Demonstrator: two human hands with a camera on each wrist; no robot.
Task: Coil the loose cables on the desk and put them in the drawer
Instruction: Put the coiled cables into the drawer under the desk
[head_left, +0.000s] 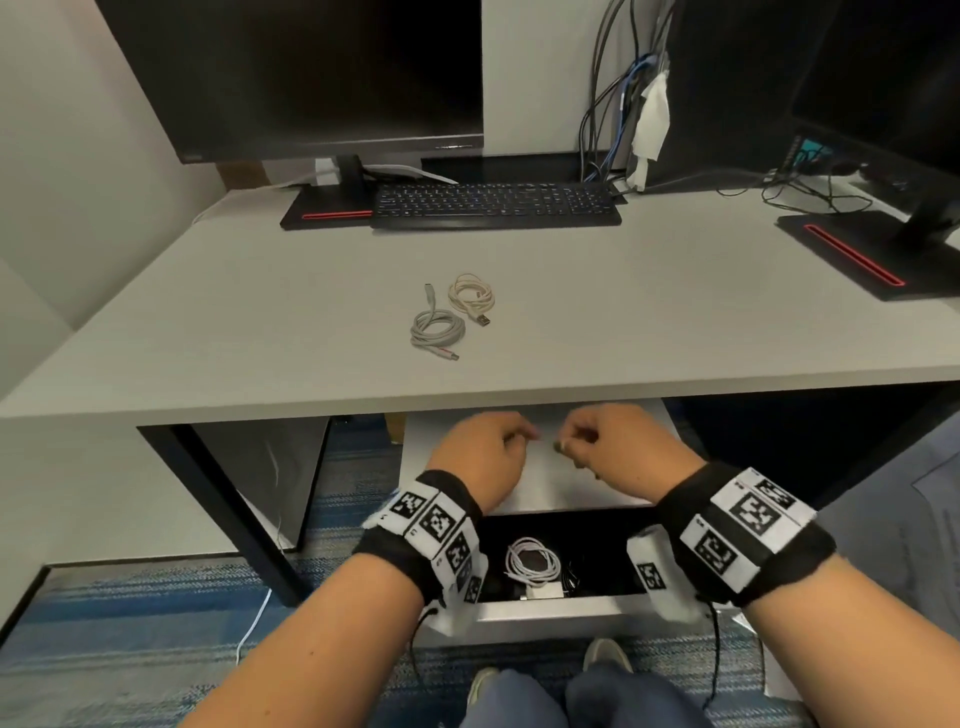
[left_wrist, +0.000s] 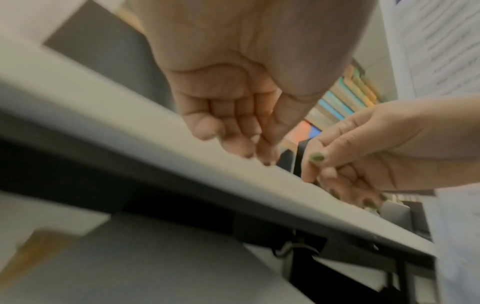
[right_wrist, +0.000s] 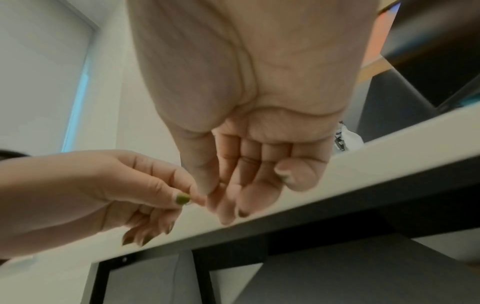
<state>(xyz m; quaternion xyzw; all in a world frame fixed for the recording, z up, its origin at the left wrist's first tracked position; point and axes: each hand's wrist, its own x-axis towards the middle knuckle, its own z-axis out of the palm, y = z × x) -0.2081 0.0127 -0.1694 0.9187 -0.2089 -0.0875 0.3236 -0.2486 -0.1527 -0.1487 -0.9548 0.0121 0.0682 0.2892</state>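
Note:
Two coiled cables lie mid-desk (head_left: 675, 322): a grey one (head_left: 436, 332) and, touching it at the back right, a cream one (head_left: 471, 299). Below the desk edge the drawer (head_left: 545, 616) stands pulled out, with a white coiled cable (head_left: 532, 564) inside. My left hand (head_left: 519, 436) (left_wrist: 233, 133) and right hand (head_left: 571, 441) (right_wrist: 246, 185) hover close together over the white cabinet top (head_left: 550, 488), just under the desk edge. On both hands the fingers are curled with thumb against forefinger. I see nothing held in either.
A black keyboard (head_left: 496, 205) and a monitor base (head_left: 327, 213) sit at the back. A second monitor stand (head_left: 841, 254) is at the right and hanging cables (head_left: 623, 104) at the back. A black desk leg (head_left: 228, 499) stands left of the drawer. My feet are below it.

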